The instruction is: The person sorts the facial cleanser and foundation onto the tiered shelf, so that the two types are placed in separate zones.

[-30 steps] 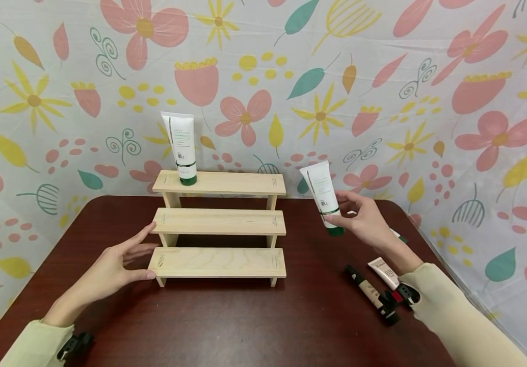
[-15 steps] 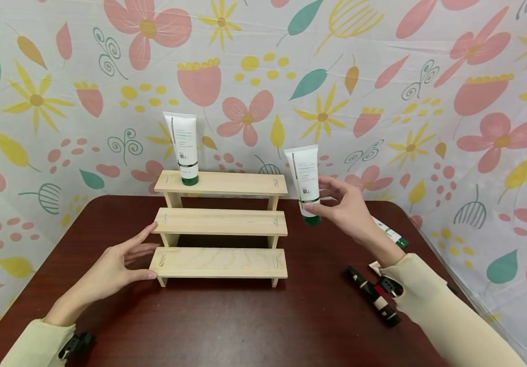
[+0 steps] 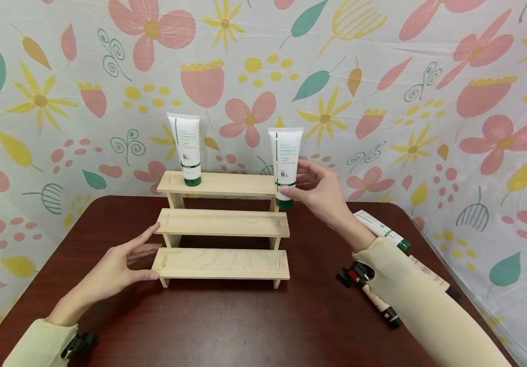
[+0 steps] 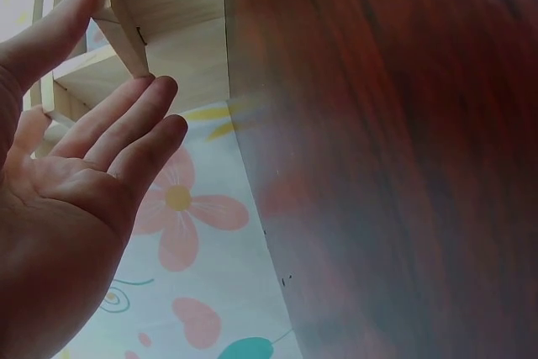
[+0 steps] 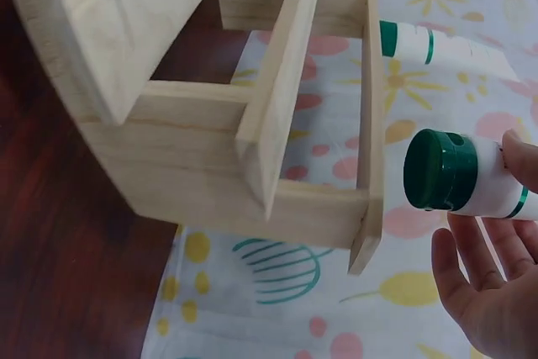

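Note:
A three-tier wooden display stand (image 3: 219,223) stands on the dark table. One white squeeze tube with a green cap (image 3: 186,148) is upright at the left end of its top tier. My right hand (image 3: 320,191) pinches a second white tube (image 3: 286,153), cap down, over the right end of the top tier. In the right wrist view the held tube's green cap (image 5: 441,170) is apart from the tier's edge. At the stand's left side, my left hand (image 3: 119,267) touches the middle and bottom tiers with extended fingers and thumb.
On the right of the table (image 3: 208,326) lie another white tube (image 3: 380,229), a beige tube (image 3: 430,272) and a slim black-and-beige tube (image 3: 383,306), partly hidden by my right sleeve. A flowered cloth (image 3: 254,41) hangs behind the table.
My right hand has carried the white tube leftward and up to the stand's top tier, and the tube has become more upright. The left hand stays against the stand.

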`<action>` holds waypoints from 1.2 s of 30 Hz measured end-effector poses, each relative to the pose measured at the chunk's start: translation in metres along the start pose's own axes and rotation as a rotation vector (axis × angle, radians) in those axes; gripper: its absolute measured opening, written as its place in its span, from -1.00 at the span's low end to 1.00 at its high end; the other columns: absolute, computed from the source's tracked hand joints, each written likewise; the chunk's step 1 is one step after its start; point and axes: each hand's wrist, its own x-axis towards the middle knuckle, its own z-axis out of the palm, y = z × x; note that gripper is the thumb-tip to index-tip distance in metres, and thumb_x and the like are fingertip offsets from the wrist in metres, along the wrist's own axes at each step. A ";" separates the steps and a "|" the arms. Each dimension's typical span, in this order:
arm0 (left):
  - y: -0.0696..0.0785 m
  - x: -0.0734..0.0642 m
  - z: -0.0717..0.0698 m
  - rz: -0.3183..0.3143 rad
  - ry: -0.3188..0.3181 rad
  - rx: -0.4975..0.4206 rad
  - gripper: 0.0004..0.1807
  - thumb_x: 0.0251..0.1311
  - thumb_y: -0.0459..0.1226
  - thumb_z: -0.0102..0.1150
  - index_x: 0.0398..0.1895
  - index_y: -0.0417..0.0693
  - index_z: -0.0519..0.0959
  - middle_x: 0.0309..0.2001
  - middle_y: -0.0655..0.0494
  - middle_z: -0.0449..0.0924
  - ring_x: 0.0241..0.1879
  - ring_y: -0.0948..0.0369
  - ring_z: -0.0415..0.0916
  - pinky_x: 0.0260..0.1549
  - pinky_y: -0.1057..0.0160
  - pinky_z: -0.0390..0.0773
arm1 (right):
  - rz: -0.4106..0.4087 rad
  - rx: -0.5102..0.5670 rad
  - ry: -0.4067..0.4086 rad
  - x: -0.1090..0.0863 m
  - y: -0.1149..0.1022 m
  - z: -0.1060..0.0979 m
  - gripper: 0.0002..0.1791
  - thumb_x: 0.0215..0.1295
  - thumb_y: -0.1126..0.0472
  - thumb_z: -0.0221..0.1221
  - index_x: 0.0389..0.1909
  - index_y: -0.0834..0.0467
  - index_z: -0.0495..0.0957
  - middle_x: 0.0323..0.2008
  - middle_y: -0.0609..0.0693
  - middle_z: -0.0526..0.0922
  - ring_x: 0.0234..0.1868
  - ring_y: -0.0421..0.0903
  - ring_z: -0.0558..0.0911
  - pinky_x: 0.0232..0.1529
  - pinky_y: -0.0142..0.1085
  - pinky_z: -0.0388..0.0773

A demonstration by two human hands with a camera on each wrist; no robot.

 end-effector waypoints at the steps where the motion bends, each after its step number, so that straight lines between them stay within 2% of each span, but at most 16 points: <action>1: 0.000 0.000 0.000 -0.003 -0.001 -0.002 0.19 0.06 -0.22 0.66 0.72 0.16 0.12 0.26 -0.17 0.63 0.22 -0.01 0.62 0.10 0.30 0.61 | -0.008 0.003 0.004 0.003 -0.001 0.003 -0.33 0.17 0.30 0.55 0.34 0.16 0.60 0.05 0.07 0.77 -0.08 0.00 0.75 -0.12 -0.28 0.67; 11: -0.001 -0.001 -0.001 -0.025 -0.008 -0.014 0.19 0.06 -0.22 0.66 0.72 0.19 0.11 0.26 -0.17 0.63 0.23 -0.02 0.62 0.12 0.19 0.62 | -0.092 0.078 -0.028 0.028 -0.011 0.035 -0.36 0.14 0.38 0.54 0.28 0.25 0.62 0.02 0.13 0.77 -0.12 0.03 0.79 -0.13 -0.27 0.70; 14: -0.001 -0.001 -0.001 -0.028 -0.010 -0.015 0.19 0.06 -0.22 0.66 0.72 0.20 0.11 0.25 -0.17 0.64 0.23 -0.02 0.62 0.13 0.17 0.62 | -0.091 0.097 -0.032 0.035 -0.011 0.045 -0.36 0.15 0.38 0.54 0.29 0.25 0.62 0.02 0.13 0.77 -0.12 0.04 0.80 -0.12 -0.24 0.72; 24: 0.000 -0.001 -0.002 -0.028 -0.015 -0.013 0.20 0.06 -0.26 0.65 0.72 0.21 0.11 0.26 -0.18 0.63 0.24 -0.03 0.61 0.13 -0.01 0.63 | -0.077 0.047 -0.025 0.055 -0.012 0.071 -0.38 0.16 0.33 0.55 0.27 0.22 0.63 0.02 0.03 0.77 -0.17 -0.05 0.80 -0.15 -0.21 0.69; 36: 0.001 0.000 -0.002 -0.045 -0.014 -0.018 0.20 0.06 -0.25 0.66 0.72 0.21 0.11 0.25 -0.17 0.64 0.25 -0.02 0.60 0.14 -0.12 0.59 | -0.041 0.033 -0.001 0.068 -0.008 0.094 -0.37 0.16 0.31 0.56 0.28 0.19 0.61 -0.01 0.01 0.75 -0.14 -0.10 0.77 -0.02 -0.19 0.66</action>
